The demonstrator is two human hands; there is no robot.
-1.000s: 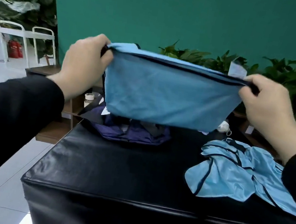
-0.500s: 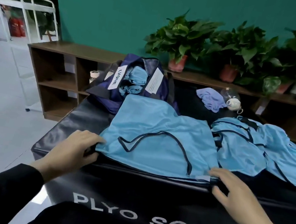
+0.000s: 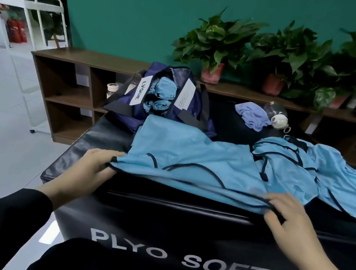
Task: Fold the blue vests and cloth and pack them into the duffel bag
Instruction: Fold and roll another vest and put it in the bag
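A blue vest (image 3: 191, 160) lies spread on the black soft box (image 3: 91, 144), its near hem along the near edge, probably so it can be folded flat. The left hand (image 3: 95, 166) pinches the vest's near left corner, fingers curled on the dark trim. The right hand (image 3: 286, 212) rests on the near right corner with fingers spread and fairly straight, pressing the hem down. At the far left the duffel bag (image 3: 165, 107) stands open with rolled blue pieces inside. More vests (image 3: 319, 178) lie heaped to the right, and a purple cloth (image 3: 250, 116) sits beyond them. A second ago both hands held this vest stretched up in the air; now it is laid down.
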